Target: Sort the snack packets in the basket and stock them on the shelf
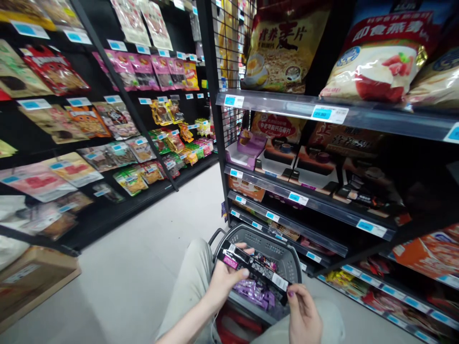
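Note:
Both hands hold a long black packet [263, 271] over a grey shopping basket [292, 258]. The packet carries a pink label, pale print and a white barcode. My left hand [223, 279] grips its left part, with the thumb across the front and fingers behind. At the other end, near the barcode, my right hand [304, 308] pinches the packet's corner. Inside the basket below lie several purple sachets [251, 291], with small dark packets [263, 260] farther back. Part of the basket's contents is hidden by the packet and my hands.
A shelf unit [297, 196] stands just beyond the basket, with cereal bags [373, 62] above and open display boxes [315, 167] lower. Hanging snack bags [122, 162] fill the left racks. A cardboard box [36, 282] sits at the lower left. My knees flank the basket on the pale floor [143, 248].

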Demonstrator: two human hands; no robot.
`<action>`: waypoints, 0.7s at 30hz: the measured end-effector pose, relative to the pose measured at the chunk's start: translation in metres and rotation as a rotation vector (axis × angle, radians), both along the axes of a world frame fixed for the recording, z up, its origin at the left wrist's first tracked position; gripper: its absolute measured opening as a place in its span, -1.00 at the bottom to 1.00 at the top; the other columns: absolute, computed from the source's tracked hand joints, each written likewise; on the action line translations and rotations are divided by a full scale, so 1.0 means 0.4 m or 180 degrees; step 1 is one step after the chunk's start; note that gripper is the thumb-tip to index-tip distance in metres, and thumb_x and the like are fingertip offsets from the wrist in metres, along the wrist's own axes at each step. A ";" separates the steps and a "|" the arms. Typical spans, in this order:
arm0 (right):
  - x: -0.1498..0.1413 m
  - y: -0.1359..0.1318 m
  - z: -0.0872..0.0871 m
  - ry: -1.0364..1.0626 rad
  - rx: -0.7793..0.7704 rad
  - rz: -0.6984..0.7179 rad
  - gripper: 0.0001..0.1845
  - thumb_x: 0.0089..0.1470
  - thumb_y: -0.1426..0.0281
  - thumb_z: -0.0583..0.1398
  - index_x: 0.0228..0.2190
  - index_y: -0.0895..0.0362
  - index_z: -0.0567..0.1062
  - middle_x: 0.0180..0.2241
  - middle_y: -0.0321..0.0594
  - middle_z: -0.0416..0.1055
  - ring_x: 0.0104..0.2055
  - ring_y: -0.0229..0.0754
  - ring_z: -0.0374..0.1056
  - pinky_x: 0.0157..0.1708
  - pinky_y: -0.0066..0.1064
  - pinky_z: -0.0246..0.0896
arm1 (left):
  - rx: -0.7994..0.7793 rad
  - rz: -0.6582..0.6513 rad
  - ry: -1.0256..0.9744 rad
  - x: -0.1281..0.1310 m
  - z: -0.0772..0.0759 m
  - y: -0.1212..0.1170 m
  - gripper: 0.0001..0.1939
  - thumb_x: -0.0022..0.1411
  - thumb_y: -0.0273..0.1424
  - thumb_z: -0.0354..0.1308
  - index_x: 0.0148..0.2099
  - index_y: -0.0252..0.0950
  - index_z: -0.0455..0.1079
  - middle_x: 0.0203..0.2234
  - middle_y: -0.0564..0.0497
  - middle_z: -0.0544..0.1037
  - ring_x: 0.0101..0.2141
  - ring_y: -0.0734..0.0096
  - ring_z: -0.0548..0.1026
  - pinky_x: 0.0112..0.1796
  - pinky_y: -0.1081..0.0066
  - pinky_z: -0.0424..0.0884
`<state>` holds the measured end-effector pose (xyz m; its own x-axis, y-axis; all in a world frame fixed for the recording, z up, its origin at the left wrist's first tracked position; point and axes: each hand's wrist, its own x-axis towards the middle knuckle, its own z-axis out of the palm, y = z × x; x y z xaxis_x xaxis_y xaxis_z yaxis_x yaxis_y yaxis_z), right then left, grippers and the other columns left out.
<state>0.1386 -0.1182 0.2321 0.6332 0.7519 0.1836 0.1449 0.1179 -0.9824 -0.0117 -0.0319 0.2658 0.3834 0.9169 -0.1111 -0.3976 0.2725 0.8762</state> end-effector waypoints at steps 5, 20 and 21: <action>0.013 0.011 0.002 0.0030 0.0458 0.0422 -0.86 -0.11 0.36 0.14 -0.40 0.11 0.37 -0.31 -0.15 0.31 -0.27 -0.18 0.29 -0.39 -0.43 0.24 | 0.0172 0.0403 0.0114 -0.022 0.041 0.009 -0.15 -0.22 -0.49 0.26 0.08 -0.14 -0.14 -0.10 -0.16 0.32 -0.37 0.26 0.45 -0.50 0.36 0.43; -0.033 -0.011 0.039 -0.0848 0.0613 0.0756 -0.80 -0.18 0.53 0.17 -0.42 0.07 0.50 -0.29 -0.12 0.43 -0.28 -0.11 0.36 -0.33 -0.31 0.29 | 0.1553 -0.0209 0.1797 -0.078 0.065 0.046 -0.65 -0.17 -0.43 0.22 -0.22 -0.20 0.40 -0.14 -0.09 0.31 -0.18 0.25 0.30 -0.29 0.43 0.31; -0.034 -0.012 0.041 -0.0823 0.0537 0.0683 -0.81 -0.17 0.52 0.17 -0.43 0.07 0.50 -0.29 -0.13 0.43 -0.28 -0.12 0.36 -0.32 -0.31 0.29 | 0.1604 -0.0398 0.1828 -0.084 0.086 0.058 -0.66 -0.16 -0.44 0.21 -0.22 -0.19 0.40 -0.06 -0.08 0.25 -0.11 0.21 0.25 -0.28 0.42 0.31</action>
<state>0.1248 -0.1231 0.2484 0.3810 0.8079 0.4496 0.3401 0.3297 -0.8807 -0.0452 -0.0088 0.3002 0.4958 0.8632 0.0954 0.1641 -0.2010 0.9657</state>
